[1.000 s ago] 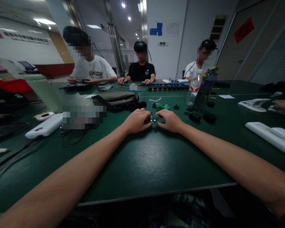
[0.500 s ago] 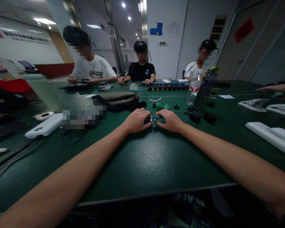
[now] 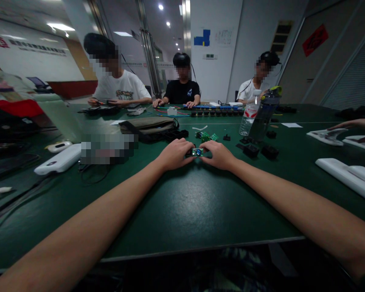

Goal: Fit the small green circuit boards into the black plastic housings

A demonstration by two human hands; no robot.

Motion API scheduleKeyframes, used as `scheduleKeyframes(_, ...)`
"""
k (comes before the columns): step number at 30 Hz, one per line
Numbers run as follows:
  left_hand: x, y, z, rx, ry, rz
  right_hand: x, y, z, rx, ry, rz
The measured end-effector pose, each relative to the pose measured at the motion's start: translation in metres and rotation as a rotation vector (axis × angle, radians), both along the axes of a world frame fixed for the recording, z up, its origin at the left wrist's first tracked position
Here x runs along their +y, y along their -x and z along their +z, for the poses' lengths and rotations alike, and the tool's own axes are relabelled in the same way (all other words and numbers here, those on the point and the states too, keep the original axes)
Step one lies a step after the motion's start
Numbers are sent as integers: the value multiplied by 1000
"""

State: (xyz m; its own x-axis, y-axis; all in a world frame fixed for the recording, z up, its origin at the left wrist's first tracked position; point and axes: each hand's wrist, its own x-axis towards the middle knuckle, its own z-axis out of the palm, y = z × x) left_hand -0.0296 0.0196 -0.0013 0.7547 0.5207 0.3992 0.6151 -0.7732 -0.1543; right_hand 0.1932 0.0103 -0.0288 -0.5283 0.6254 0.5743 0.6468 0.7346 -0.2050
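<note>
A small green circuit board [image 3: 197,152] with a blue part on it is held low over the green table [image 3: 188,219]. My left hand [image 3: 177,155] grips its left end between thumb and fingers, where a dark piece also shows. On the right end, my right hand [image 3: 216,154] is closed with thumb and fingertips. Just behind the hands lie more green circuit boards [image 3: 212,137] and a thin white strip [image 3: 200,128]. A small black part [image 3: 226,138] stands to their right. The undersides of my fingers are hidden.
To the right are black blocks [image 3: 269,152], a water bottle [image 3: 247,117], a dark bottle [image 3: 266,115] and white devices [image 3: 346,174]. Leftward lie a grey bag [image 3: 152,125], a white power bank [image 3: 57,160] and cables. Several people sit around the table; one's hand [image 3: 357,125] touches a white device.
The view has shifted slightly. The circuit board faces me a little more flatly, still between both hands. At the right, another person's hand has come down onto a white device.
</note>
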Motion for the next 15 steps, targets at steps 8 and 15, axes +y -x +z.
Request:
scheduleKeyframes(8, -3, 1, 2, 8, 6, 6, -1, 2, 0, 6, 8, 11)
scheduleKeyframes(15, -2, 2, 1, 43, -18, 26, 1, 4, -1, -5, 4, 24)
